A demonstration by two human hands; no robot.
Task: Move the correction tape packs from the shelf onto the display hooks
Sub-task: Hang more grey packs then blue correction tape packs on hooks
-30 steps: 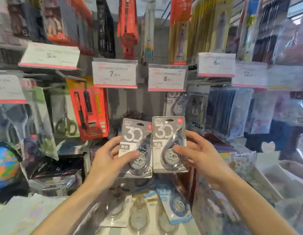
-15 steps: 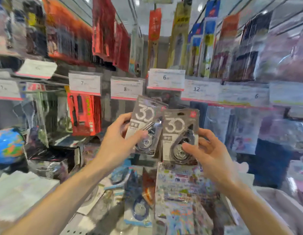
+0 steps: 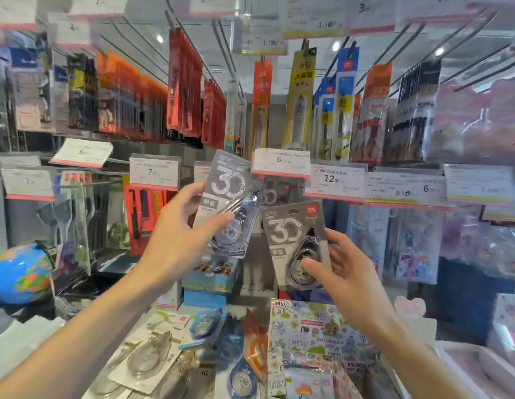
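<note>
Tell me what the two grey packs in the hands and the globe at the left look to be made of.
Left-hand pack: seemingly printed grey card with a clear, glossy plastic blister; glare streaks cross the bubble. Right-hand pack: the same look, matte grey card with a punched hang hole and a clear dome over the dark dispenser. Globe: smooth and shiny, with a soft highlight; likely plastic, though the blur leaves it open.

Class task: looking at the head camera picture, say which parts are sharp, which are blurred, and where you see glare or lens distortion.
Head view: the two packs, left and right, and both hands are fairly sharp; the edges smear with motion blur; ceiling lights glare; hook rails splay outward, wide-angle distortion.
</note>
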